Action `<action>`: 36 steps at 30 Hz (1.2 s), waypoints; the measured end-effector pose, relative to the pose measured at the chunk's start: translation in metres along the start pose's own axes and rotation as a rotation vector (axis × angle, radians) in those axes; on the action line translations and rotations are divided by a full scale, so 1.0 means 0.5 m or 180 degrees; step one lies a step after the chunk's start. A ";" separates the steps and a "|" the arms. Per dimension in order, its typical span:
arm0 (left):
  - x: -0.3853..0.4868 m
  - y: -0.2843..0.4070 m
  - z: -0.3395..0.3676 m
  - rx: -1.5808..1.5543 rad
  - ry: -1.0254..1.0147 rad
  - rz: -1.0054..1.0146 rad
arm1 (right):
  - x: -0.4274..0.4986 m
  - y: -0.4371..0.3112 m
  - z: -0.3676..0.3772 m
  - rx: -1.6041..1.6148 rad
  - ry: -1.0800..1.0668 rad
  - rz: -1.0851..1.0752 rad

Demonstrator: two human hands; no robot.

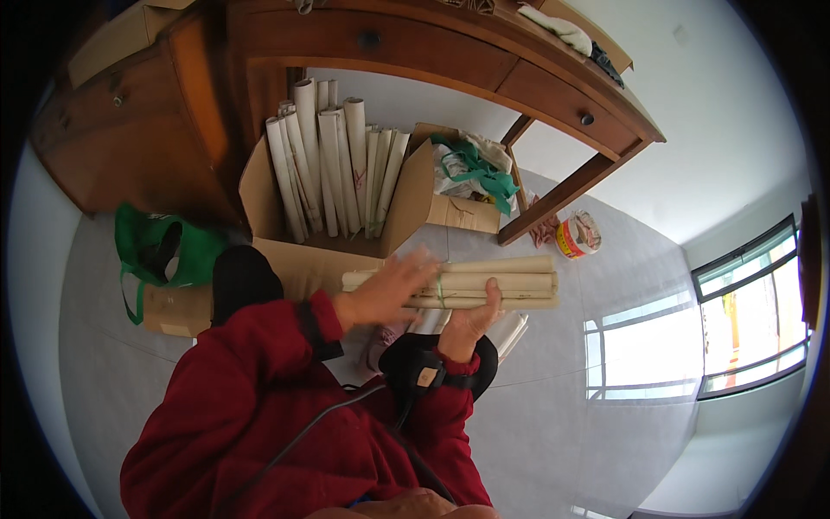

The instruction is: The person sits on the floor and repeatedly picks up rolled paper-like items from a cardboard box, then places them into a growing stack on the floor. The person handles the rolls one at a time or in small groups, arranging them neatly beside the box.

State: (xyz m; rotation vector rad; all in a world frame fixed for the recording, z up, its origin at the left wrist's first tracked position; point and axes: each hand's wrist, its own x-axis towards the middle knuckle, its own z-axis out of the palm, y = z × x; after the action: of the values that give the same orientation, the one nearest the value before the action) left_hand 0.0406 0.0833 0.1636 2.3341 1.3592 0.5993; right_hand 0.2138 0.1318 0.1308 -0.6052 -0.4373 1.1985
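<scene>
A bundle of off-white rolled paper tubes lies across my lap area, tied round with a thin green band. My right hand supports the bundle from below, its thumb over the near tubes. My left hand, blurred, is over the bundle's left part with its fingers apart; whether it touches the tubes I cannot tell. Ahead, an open cardboard box holds several long tubes standing upright. More pale rolls lie on the floor, partly hidden by my right knee and arm.
A wooden desk with drawers stands over the box, beside a wooden cabinet. A smaller carton holds green straps and cloth. A green bag is at left. A red and yellow tub stands near the desk leg.
</scene>
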 end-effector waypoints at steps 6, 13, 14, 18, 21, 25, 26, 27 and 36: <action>-0.022 -0.058 -0.026 -0.0242 0.1758 -0.0091 | -0.012 -0.042 0.025 0.0081 -0.0112 -0.0205; -0.023 -0.090 0.029 -0.0964 0.2229 -0.0266 | -0.055 -0.047 0.063 -0.0324 -0.0800 -0.0251; -0.024 -0.084 0.027 -0.0917 0.1836 -0.0131 | -0.056 -0.047 0.067 -0.0200 -0.0743 -0.0238; -0.044 -0.023 0.029 -0.1200 0.1151 0.0156 | -0.068 -0.038 0.089 -0.0470 -0.1203 0.0034; -0.051 -0.016 -0.001 -0.1492 0.0868 -0.0028 | -0.075 -0.031 0.123 -0.0576 -0.1377 -0.0129; -0.030 0.001 -0.091 -0.1112 0.1545 0.0433 | -0.073 -0.037 0.187 -0.0122 -0.1621 -0.0159; -0.023 0.012 -0.116 -0.1074 0.1716 0.0584 | -0.069 -0.037 0.207 -0.0043 -0.1831 -0.0273; -0.014 0.022 -0.140 -0.1028 0.1801 0.0766 | -0.066 -0.038 0.225 0.0011 -0.2022 -0.0377; 0.010 -0.025 -0.234 -0.0243 0.2455 0.0646 | -0.042 0.053 0.320 -0.0534 -0.2146 -0.0560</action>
State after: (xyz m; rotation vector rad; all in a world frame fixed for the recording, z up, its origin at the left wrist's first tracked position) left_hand -0.0287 0.1057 0.2565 2.2744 1.3340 1.7073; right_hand 0.0901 0.1502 0.2360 -0.2790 -1.1453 1.1839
